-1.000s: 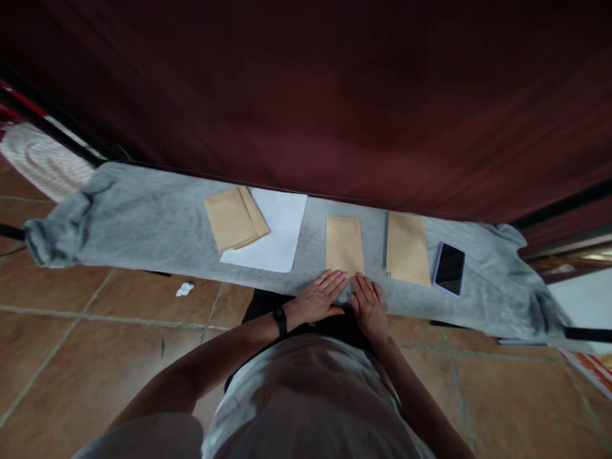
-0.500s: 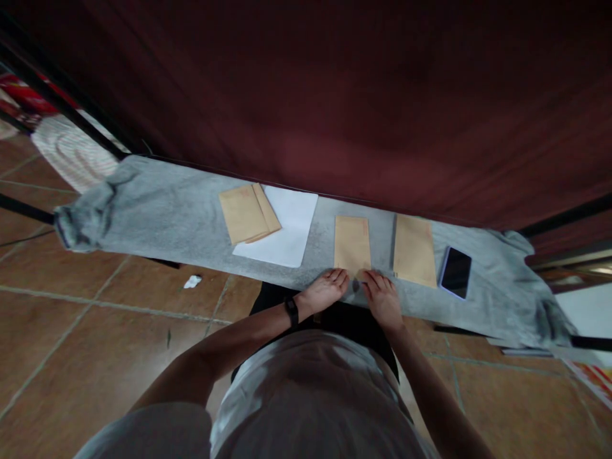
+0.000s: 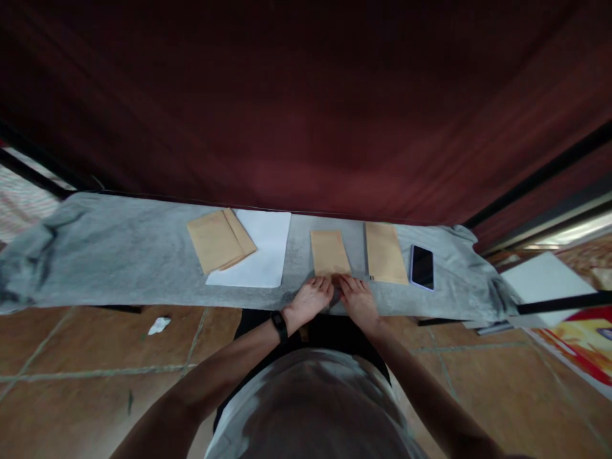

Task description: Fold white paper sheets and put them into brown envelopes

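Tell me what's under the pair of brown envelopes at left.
Part of the white sheet and the grey cloth run beneath the brown envelopes; anything else there is covered and cannot be seen.

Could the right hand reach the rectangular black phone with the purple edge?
Probably yes: nothing upright shows between the right hand and the phone, only flat rectangular tan paper envelopes on grey cloth.

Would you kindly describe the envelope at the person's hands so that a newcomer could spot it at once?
Start at the dark red backdrop and drop to the grey cloth below it. The brown envelope is the first thing to the right of the white sheet. Unlike its neighbours, it has the left hand and the right hand at its near edge.
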Motion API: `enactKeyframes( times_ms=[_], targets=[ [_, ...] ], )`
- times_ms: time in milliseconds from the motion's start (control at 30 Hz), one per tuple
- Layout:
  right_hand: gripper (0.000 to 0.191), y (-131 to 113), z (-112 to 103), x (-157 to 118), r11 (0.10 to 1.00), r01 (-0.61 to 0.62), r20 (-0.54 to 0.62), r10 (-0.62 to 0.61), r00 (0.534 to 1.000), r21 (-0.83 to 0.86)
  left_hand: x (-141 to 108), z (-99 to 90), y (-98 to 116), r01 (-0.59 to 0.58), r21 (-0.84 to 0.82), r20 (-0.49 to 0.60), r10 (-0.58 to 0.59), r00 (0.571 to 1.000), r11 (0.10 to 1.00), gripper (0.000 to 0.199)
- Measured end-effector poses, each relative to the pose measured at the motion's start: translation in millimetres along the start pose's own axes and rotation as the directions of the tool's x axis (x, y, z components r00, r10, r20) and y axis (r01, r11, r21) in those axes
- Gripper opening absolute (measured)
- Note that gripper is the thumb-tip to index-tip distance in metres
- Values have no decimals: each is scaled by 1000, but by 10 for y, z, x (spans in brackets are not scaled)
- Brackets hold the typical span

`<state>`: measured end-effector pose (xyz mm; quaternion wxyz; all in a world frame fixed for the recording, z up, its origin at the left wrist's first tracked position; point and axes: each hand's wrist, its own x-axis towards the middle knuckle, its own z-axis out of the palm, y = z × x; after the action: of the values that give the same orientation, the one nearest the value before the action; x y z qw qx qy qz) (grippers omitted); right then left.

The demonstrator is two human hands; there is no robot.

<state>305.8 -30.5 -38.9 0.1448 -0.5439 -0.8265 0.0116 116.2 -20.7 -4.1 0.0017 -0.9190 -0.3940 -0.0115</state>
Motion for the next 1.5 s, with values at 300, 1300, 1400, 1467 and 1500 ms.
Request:
enactKeyframes(
  times_ms=[300,1300,1400,1467,1500],
  targets=[
    [29,-62,-282,336,589,-229,-178,551,815,775,36,-256,-108,241,-791,-275,-680,680,562,58],
    [25,57,124,-101,362,-553,176,697,695,750,41,190,1,553,-817,502,-675,540,-165,44],
    [31,-12,115,-161,784,-374,-118,488,865,495,26,152,-15,622,-783,451,-712,538,-25,49],
    [36,-111,135,-193,907,-158,-144,230,962,390,24,146,-11,656,-750,401,-734,548,80,50],
    [38,-167,151,-210,934,-55,-122,104,987,352,23,147,-8,666,-737,381,-742,551,116,50]
  ],
)
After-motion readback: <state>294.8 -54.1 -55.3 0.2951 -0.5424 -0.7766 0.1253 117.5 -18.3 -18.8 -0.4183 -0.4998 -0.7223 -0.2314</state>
